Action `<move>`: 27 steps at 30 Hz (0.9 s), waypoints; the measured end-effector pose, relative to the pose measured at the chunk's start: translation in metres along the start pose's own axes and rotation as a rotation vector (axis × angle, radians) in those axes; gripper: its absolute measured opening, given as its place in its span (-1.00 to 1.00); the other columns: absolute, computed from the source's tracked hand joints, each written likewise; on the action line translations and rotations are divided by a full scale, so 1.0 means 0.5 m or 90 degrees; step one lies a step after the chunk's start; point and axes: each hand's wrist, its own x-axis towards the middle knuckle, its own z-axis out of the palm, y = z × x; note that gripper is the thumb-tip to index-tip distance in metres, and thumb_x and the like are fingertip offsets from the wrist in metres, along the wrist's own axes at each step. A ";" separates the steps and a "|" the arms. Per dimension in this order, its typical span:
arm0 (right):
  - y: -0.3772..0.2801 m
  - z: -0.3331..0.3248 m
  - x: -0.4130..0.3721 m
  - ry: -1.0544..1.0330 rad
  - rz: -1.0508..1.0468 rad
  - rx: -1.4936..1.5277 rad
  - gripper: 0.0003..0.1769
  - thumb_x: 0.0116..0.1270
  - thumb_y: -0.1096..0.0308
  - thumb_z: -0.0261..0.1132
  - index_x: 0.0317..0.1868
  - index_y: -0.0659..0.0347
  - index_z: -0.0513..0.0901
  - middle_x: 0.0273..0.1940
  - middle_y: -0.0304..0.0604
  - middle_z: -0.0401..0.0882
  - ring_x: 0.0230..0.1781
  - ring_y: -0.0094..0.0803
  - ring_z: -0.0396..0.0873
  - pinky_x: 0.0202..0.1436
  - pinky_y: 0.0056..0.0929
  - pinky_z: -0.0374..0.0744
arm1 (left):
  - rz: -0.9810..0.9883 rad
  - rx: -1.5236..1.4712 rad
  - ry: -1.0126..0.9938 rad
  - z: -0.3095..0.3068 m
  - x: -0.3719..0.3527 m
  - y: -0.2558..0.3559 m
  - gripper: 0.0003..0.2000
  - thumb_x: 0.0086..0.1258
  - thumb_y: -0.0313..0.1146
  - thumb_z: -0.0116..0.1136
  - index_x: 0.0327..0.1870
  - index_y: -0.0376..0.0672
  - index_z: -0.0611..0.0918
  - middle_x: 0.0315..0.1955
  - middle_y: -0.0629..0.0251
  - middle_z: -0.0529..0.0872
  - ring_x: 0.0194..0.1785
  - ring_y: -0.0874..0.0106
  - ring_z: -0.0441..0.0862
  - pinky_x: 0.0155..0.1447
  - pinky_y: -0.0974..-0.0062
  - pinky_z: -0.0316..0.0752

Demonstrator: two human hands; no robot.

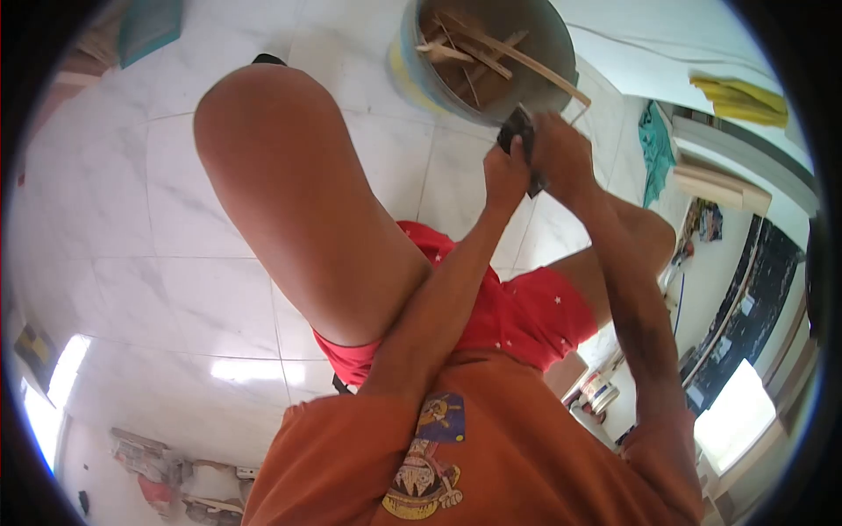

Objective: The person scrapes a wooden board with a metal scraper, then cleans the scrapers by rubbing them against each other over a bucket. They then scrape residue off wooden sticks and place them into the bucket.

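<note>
both hands together just at the near rim of a round grey metal bucket [545, 39] standing on the white marble-tile floor [132, 219]. left hand [507, 175] and right hand [563, 151] are both clamped on a small black object [517, 130], pressed between them; can't tell what it is. thin pale wooden sticks [491, 54] lie in the bucket, one poking over the rim by the right hand. person seated, bare left knee [263, 131] raised beside the arms, red star-print shorts [526, 316], orange t-shirt [526, 456]
</note>
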 end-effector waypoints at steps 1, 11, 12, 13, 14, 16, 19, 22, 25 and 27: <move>-0.030 -0.021 -0.013 -0.010 0.020 0.055 -0.81 0.39 0.30 0.21 -0.13 0.25 0.58 -0.20 0.07 0.63 -0.15 0.10 0.66 -0.07 -0.04 0.62 | 0.006 -0.015 0.001 -0.006 0.004 -0.003 -0.65 0.57 -0.25 0.04 -0.23 -0.44 0.65 -0.43 -0.17 0.70 -0.29 -0.08 0.65 -0.22 0.12 0.49; 0.063 -0.023 -0.012 0.050 0.087 0.221 -0.75 0.40 0.33 0.24 -0.05 0.31 0.67 -0.29 0.13 0.71 -0.24 0.16 0.68 -0.15 -0.14 0.62 | -0.187 -0.218 -0.051 -0.008 -0.011 0.004 -0.76 0.51 -0.43 0.09 0.04 -0.41 0.61 -0.22 0.20 0.74 -0.18 0.44 0.63 -0.01 0.44 0.52; 0.060 -0.018 -0.015 0.056 0.065 0.195 -0.76 0.40 0.34 0.24 -0.04 0.29 0.67 -0.27 0.11 0.72 -0.23 0.15 0.69 -0.15 -0.12 0.62 | -0.194 -0.250 -0.050 -0.007 -0.008 0.000 -0.76 0.52 -0.41 0.07 0.03 -0.41 0.62 -0.22 0.19 0.74 -0.18 0.43 0.62 -0.02 0.44 0.52; 0.050 -0.013 -0.019 0.045 0.052 0.182 -0.76 0.39 0.34 0.24 -0.03 0.26 0.66 -0.22 0.08 0.71 -0.20 0.12 0.69 -0.13 -0.10 0.63 | -0.200 -0.282 -0.048 -0.007 -0.004 -0.004 -0.75 0.54 -0.38 0.06 0.02 -0.40 0.62 -0.23 0.19 0.74 -0.19 0.43 0.62 -0.03 0.44 0.52; 0.035 -0.009 -0.025 0.032 0.039 0.169 -0.75 0.37 0.34 0.23 -0.01 0.23 0.66 -0.17 0.06 0.71 -0.17 0.09 0.69 -0.11 -0.07 0.64 | -0.207 -0.313 -0.045 -0.008 -0.001 -0.009 -0.74 0.56 -0.35 0.04 0.01 -0.40 0.62 -0.23 0.19 0.74 -0.20 0.43 0.61 -0.04 0.44 0.51; 0.016 -0.007 -0.028 0.021 0.023 0.154 -0.74 0.35 0.33 0.24 0.01 0.19 0.65 -0.11 0.01 0.69 -0.14 0.03 0.70 -0.09 -0.05 0.66 | -0.169 -0.213 -0.033 -0.014 0.000 0.002 -0.71 0.59 -0.30 0.02 -0.03 -0.40 0.64 -0.30 0.18 0.74 -0.25 0.43 0.60 -0.09 0.41 0.51; 0.000 -0.006 -0.044 0.011 0.020 0.118 -0.72 0.35 0.30 0.25 0.03 0.16 0.65 -0.10 -0.04 0.68 -0.12 -0.03 0.70 -0.11 -0.08 0.67 | -0.138 -0.110 -0.022 -0.009 -0.003 0.011 -0.67 0.61 -0.27 0.00 -0.12 -0.42 0.66 -0.40 0.10 0.73 -0.34 0.36 0.61 -0.16 0.35 0.50; -0.012 0.005 -0.039 0.004 0.010 0.052 -0.73 0.37 0.25 0.25 0.02 0.14 0.65 -0.13 -0.07 0.68 -0.13 -0.06 0.71 -0.14 -0.07 0.67 | -0.059 -0.061 0.014 0.002 0.005 0.000 -0.65 0.61 -0.27 -0.01 -0.19 -0.44 0.67 -0.44 -0.01 0.73 -0.39 0.20 0.64 -0.21 0.25 0.50; -0.004 0.003 -0.018 0.004 0.034 0.032 -0.72 0.39 0.21 0.24 0.02 0.12 0.66 -0.14 -0.08 0.67 -0.13 -0.07 0.71 -0.15 -0.05 0.66 | -0.039 -0.044 0.015 -0.002 -0.001 0.000 -0.64 0.60 -0.26 -0.02 -0.22 -0.44 0.67 -0.42 -0.12 0.73 -0.36 0.03 0.67 -0.21 0.17 0.50; -0.003 0.014 -0.029 -0.030 0.044 0.004 -0.71 0.40 0.19 0.24 0.03 0.12 0.66 -0.15 -0.07 0.67 -0.12 -0.05 0.71 -0.15 -0.03 0.66 | -0.028 -0.037 0.023 0.005 -0.002 0.008 -0.64 0.59 -0.25 -0.01 -0.21 -0.44 0.67 -0.39 -0.18 0.72 -0.30 -0.11 0.67 -0.20 0.11 0.50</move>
